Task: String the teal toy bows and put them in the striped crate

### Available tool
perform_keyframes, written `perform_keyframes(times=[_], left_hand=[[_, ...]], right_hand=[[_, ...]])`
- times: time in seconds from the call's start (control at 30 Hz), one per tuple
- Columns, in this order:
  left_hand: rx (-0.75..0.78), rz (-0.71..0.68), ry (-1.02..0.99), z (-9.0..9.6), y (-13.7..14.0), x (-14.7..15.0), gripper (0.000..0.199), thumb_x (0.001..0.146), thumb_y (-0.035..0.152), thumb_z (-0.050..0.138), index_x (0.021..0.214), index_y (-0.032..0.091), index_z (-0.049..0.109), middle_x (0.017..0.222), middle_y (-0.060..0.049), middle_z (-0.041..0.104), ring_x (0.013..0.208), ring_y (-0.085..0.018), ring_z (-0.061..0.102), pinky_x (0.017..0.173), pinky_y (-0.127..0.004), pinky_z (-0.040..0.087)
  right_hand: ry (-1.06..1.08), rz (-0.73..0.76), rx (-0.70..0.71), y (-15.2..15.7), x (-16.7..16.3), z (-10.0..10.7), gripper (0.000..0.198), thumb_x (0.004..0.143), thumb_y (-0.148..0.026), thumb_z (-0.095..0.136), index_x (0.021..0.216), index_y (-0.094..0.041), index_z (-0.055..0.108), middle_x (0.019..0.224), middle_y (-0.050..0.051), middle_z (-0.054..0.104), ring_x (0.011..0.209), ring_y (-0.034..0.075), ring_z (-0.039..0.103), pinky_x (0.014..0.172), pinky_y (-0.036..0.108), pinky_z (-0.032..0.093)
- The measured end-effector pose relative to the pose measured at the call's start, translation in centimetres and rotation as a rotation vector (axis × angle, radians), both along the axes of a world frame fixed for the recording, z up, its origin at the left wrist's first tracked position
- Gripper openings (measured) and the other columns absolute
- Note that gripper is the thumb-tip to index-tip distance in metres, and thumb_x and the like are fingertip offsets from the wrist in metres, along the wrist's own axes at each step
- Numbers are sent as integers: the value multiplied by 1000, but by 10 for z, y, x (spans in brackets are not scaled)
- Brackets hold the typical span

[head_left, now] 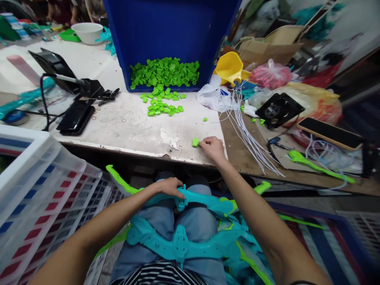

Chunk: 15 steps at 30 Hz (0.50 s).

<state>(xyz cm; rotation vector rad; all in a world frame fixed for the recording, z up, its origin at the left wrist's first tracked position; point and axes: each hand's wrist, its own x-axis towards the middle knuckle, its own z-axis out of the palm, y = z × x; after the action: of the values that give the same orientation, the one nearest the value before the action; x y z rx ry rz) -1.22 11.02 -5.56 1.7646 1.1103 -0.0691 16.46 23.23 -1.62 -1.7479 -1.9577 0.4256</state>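
Note:
My left hand (172, 187) is closed around the middle of a turquoise plastic frame part (202, 198) that rests across my knees, with bright green arms at its ends. Over the table's front edge, my right hand (213, 149) pinches a small green plastic piece (195, 142) at its fingertips, on or just above the white tabletop. Nearer my body, a second turquoise frame part (181, 244) lies across my lap. More turquoise and green parts are heaped on the right, partly hidden by my right forearm.
A tilted blue bin (175, 31) spills small green pieces (166, 71) onto the table. White cords (246, 126), a small black fan (279, 111) and a phone (329, 132) lie right. A white plastic basket (59, 190) stands left, below a black phone (75, 116). People sit far left.

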Motion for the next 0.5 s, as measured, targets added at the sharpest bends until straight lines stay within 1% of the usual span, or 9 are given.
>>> perform_keyframes(times=[0.07,0.1,0.2,0.27,0.37,0.43,0.5], left_hand=[[-39,27,-35,-8,7,0,28,64,40,69,63,17,53,58,4,46,58,-11,44,54,-23,28],[-55,39,-56,-11,9,0,31,64,41,68,59,17,49,56,5,44,57,-11,41,54,-23,27],[-106,49,-122,-19,11,-2,39,63,49,67,56,17,45,54,5,40,56,-9,36,54,-24,25],[-127,55,-147,-22,12,-3,46,62,58,65,57,17,45,55,5,39,56,-9,35,53,-25,25],[-137,49,-164,-24,13,-6,56,61,71,57,58,16,48,55,4,39,57,-10,35,54,-25,25],[-135,46,-170,-26,14,-8,61,63,76,51,59,15,51,55,4,39,58,-10,35,54,-25,25],[-129,64,-180,-27,14,-9,62,67,76,48,60,15,53,56,3,41,58,-10,36,54,-25,25]], right_hand=[[-67,-44,73,-8,9,2,17,73,-32,56,66,-21,66,92,9,67,93,28,56,83,44,45],[-69,-24,112,-11,11,3,16,74,-30,55,69,-21,66,93,9,67,95,28,56,86,45,44],[-35,177,252,-12,7,4,16,79,-28,53,85,-20,66,102,10,67,101,26,55,92,42,41],[-54,246,274,-9,-2,3,16,80,-31,57,87,-20,65,103,10,67,102,27,54,91,42,41],[-95,246,275,-10,-12,2,13,79,-32,61,80,-20,65,91,9,69,95,29,55,85,44,42],[-52,284,333,-22,-12,2,13,81,-31,61,81,-19,65,88,8,69,92,28,55,83,43,42],[21,377,407,-49,-6,2,15,84,-33,59,86,-19,65,91,8,69,91,26,56,82,41,44]])
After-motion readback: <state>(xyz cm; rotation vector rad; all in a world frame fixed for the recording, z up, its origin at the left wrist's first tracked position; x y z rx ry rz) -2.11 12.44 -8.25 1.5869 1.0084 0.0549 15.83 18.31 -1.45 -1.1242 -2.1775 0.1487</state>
